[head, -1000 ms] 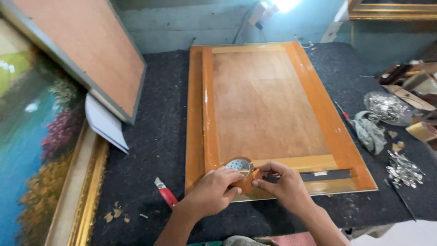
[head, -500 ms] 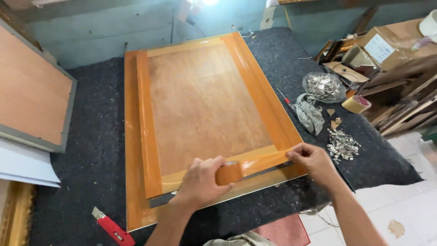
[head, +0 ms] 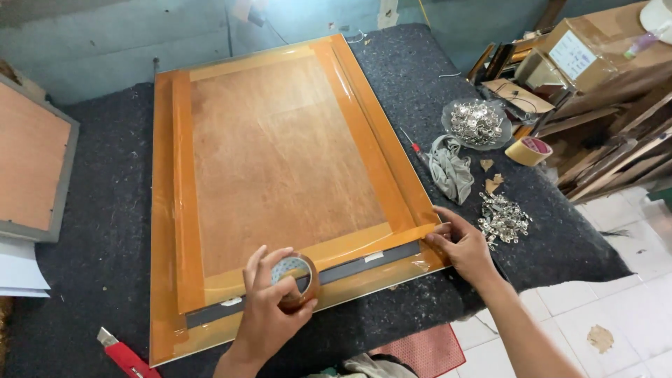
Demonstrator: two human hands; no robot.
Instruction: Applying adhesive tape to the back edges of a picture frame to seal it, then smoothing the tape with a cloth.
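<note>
Tape roll point(head: 294, 280) gripped in left hand point(head: 269, 318); right hand point(head: 462, 245) pressed flat on tape end, rightward along frame point(head: 280, 168) near edge.

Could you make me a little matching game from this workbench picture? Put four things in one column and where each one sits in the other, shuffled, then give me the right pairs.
Things:
1. roll of brown tape
2. red utility knife
3. grey rag
4. dish of silver metal pieces

Places:
A. crumpled on the dark mat just right of the taped board
B. on the mat at the near left corner of the board
C. under the left hand, on the board's near edge
D. far right of the mat, beyond the rag

Pairs: 1-C, 2-B, 3-A, 4-D
</note>
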